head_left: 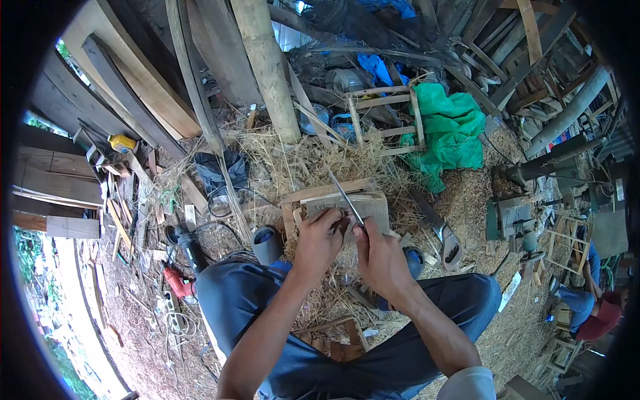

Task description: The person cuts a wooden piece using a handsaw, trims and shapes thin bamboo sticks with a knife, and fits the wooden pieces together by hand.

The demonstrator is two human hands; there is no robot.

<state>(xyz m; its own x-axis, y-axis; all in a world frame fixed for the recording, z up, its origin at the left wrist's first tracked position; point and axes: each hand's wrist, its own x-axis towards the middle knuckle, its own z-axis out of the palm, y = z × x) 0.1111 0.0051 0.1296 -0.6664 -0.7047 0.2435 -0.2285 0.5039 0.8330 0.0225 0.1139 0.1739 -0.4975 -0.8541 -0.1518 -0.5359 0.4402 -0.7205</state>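
My right hand (382,259) is closed around the near end of a long, thin, pointed metal blade (344,194), which points up and away to the left. Close beside it, my left hand (320,241) is closed, fingers pinched near the blade's lower part. What the left fingers hold is too small and covered to make out. Both hands are over a pale wooden board (375,206) between my knees, with a wooden strip (328,191) along its far side. A handsaw (437,223) lies on the ground to the right, its handle toward me.
Left of my knee lie a red power tool (177,280) and a dark power tool (191,249) with cords. A wooden frame (418,119) and green tarp (453,123) are ahead. Straw and shavings cover the ground. Planks (143,80) lean at left; another person (595,313) sits far right.
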